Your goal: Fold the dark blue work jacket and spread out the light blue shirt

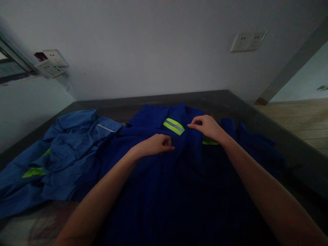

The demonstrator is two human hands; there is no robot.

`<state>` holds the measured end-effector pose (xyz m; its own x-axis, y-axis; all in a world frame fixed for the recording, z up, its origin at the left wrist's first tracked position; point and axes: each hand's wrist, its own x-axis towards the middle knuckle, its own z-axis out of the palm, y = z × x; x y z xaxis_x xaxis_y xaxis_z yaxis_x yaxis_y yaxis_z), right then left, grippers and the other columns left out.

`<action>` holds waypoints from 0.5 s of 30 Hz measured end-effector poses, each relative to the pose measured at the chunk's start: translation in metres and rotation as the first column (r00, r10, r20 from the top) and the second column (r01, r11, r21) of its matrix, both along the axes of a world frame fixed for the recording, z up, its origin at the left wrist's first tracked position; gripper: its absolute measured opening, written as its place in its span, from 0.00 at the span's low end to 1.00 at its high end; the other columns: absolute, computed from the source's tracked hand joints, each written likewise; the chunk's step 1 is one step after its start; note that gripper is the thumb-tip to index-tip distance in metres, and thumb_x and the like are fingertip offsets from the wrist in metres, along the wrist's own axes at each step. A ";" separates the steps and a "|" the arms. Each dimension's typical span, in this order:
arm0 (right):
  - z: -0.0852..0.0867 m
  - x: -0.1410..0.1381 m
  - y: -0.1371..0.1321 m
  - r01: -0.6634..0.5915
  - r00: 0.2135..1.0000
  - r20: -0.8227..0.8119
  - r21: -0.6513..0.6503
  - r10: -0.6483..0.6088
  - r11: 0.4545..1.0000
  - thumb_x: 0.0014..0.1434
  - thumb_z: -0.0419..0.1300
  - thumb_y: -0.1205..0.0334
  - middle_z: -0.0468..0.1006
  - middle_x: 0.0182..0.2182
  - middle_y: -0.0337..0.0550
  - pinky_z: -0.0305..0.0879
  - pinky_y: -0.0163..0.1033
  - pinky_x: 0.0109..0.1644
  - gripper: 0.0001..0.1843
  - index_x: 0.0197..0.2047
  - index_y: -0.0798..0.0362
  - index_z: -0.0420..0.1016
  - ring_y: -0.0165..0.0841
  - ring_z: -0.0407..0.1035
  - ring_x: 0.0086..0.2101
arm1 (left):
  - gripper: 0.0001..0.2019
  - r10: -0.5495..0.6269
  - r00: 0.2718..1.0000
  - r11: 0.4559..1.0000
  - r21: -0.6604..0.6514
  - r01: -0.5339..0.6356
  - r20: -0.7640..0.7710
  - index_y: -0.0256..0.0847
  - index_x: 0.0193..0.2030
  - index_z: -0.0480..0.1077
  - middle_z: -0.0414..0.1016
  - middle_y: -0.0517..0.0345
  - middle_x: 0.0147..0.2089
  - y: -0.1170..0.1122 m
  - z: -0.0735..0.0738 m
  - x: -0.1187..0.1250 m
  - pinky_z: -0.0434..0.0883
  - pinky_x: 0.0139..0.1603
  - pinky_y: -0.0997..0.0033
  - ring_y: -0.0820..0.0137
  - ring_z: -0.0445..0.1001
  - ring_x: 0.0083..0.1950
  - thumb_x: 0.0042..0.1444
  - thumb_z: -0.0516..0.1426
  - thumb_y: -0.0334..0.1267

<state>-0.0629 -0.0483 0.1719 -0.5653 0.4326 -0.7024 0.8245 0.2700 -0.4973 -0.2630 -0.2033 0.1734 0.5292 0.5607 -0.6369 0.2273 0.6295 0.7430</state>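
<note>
A dark blue work jacket [153,171] lies spread in front of me, with a yellow-green and grey reflective strip [174,126] on its upper part. My left hand [155,145] is at the jacket's middle, below the strip, fingers curled and thumb against the cloth. Just right of the strip, my right hand [205,126] pinches the jacket between thumb and fingertips. Part of a second yellow-green strip [210,140] shows beneath the right wrist. The jacket's lower part is too dark to make out in detail.
A lighter blue work garment [69,150] with yellow-green patches lies crumpled on the left. The dark surface [215,97] under the clothes meets a white wall [153,51]. Sockets [248,41] are on the wall, and a wooden floor [302,119] shows at right.
</note>
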 end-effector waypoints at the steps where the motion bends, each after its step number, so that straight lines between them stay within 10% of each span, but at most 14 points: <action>1: -0.001 0.001 0.001 -0.002 1.000 0.006 0.016 0.002 1.000 0.56 0.60 0.53 0.79 0.28 0.43 0.58 0.38 0.36 0.13 0.28 0.53 0.78 0.35 0.70 0.31 | 0.13 -0.002 1.000 1.000 0.016 0.002 -0.017 0.38 0.29 0.66 0.68 0.64 0.24 -0.001 0.000 0.001 0.59 0.27 0.75 0.74 0.67 0.25 0.56 0.56 0.46; 15: 0.011 -0.004 0.006 -0.163 0.983 0.113 0.201 0.142 0.966 0.59 0.59 0.58 0.79 0.31 0.45 0.61 0.41 0.37 0.10 0.31 0.53 0.78 0.37 0.70 0.32 | 0.09 0.107 0.977 0.993 0.069 -0.096 -0.183 0.40 0.45 0.64 0.72 0.57 0.37 -0.031 0.021 0.011 0.65 0.37 0.69 0.67 0.72 0.36 0.57 0.55 0.36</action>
<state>-0.0668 -0.0425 0.1828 -0.5699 0.4892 -0.6602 0.8067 0.4857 -0.3365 -0.2515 -0.2340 0.1940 0.3429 0.6454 -0.6826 0.3026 0.6120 0.7307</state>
